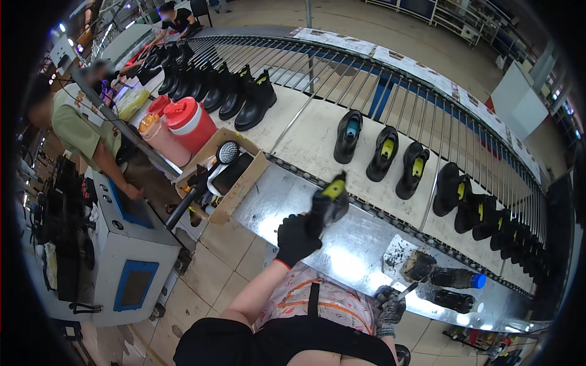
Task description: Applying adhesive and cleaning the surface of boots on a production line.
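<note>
My left hand (299, 239), in a black glove with an orange cuff edge, is closed on a black boot (332, 204). The boot is slightly blurred, held tilted above the metal ledge, with yellow-green showing at its opening. In a grey knit glove, my right hand (389, 305) is closed on a slim stick-like tool (408, 291) with a dark tip; its exact kind I cannot make out. Beside that tip lie a dark, stained block (419, 266) and a smeared white sheet (395, 253). A dark bottle with a blue cap (455, 278) and another dark bottle (453, 301) lie there too.
Beyond the metal ledge (268, 204) runs a conveyor (305, 131) bearing several black boots (256, 102). A cardboard box (244, 189) of tools and a red-and-white jug (189, 125) stand left. A person (91, 128) stands beside a grey machine (134, 244).
</note>
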Motion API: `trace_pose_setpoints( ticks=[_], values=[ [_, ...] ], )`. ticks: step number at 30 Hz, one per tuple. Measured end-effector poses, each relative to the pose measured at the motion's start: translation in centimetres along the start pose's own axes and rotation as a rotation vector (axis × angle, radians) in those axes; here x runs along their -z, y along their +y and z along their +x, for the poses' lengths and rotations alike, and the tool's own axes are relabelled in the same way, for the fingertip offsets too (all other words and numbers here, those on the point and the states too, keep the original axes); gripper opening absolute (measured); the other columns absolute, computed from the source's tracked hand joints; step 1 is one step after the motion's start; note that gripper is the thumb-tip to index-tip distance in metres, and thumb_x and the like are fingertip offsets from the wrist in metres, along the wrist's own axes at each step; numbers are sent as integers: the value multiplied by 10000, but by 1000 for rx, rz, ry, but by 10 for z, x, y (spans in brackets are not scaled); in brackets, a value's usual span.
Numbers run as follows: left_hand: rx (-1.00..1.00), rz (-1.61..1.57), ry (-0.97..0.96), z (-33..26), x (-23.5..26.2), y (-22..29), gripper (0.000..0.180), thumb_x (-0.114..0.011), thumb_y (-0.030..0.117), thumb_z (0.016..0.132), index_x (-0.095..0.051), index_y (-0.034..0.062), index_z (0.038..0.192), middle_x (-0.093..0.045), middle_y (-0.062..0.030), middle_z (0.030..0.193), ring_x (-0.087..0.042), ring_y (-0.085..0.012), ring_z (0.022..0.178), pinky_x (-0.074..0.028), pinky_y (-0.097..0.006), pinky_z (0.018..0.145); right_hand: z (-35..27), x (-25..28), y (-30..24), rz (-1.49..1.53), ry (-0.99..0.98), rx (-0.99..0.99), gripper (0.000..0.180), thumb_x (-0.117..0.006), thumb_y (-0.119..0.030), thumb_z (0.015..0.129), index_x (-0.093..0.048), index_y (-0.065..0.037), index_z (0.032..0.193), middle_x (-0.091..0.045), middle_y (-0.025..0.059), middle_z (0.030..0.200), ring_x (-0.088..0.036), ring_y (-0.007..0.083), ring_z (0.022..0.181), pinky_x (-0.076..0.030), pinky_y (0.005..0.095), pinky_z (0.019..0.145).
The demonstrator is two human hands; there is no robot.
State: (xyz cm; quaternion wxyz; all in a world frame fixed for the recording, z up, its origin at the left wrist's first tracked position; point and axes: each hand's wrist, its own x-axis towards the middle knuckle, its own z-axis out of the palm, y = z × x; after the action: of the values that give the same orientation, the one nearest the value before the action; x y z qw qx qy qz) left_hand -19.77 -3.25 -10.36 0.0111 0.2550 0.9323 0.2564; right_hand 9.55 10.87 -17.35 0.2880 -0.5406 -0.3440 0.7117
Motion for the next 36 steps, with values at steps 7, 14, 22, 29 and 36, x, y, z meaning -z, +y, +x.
trace_pose_setpoints(
  ticks=[7, 14, 22, 29, 36],
  values=[
    [-104, 69, -313, -17, -9, 7, 643, -746, 398, 616, -489, 54, 1095, -547, -165, 951, -557, -343, 905, -483, -452, 737, -25, -28, -23, 141, 182, -42, 513, -566, -122, 879, -338, -210, 1330, -584, 68, 815, -562, 145, 602, -518, 309, 512],
    [-113, -971, -251, 82, -35, 19, 458, -387, 394, 954, -536, 42, 1206, -615, -25, 1013, -562, -115, 915, -437, -238, 773, -23, -7, 1, 356, -196, -71, 583, -500, -96, 896, -230, -201, 1402, -608, 120, 992, -633, 239, 774, -557, 444, 708],
    [141, -1313, -821, 118, -86, 18, 723, -289, 623, 913, -568, 21, 625, -550, -57, 702, -521, -160, 700, -423, -260, 703, -46, -35, -42, 386, -56, -86, 383, -552, -263, 908, -423, -139, 1247, -627, 102, 924, -539, 104, 572, -442, 194, 470],
    [-367, -1825, -770, 70, 15, 50, 703, -219, 624, 913, -431, 76, 527, -427, -50, 620, -403, -207, 862, -310, -293, 890, -62, -28, -56, 15, -230, 87, 248, -575, -111, 879, -498, -70, 1112, -640, 121, 914, -560, 100, 624, -492, 226, 517],
    [-467, -1690, -822, 57, 24, 64, 739, -259, 672, 880, -428, 65, 495, -452, -57, 616, -426, -212, 905, -338, -305, 868, -50, -57, -127, -475, -519, 413, 228, -669, -163, 793, -676, -36, 983, -681, 94, 865, -633, 158, 770, -512, 290, 661]
  ],
)
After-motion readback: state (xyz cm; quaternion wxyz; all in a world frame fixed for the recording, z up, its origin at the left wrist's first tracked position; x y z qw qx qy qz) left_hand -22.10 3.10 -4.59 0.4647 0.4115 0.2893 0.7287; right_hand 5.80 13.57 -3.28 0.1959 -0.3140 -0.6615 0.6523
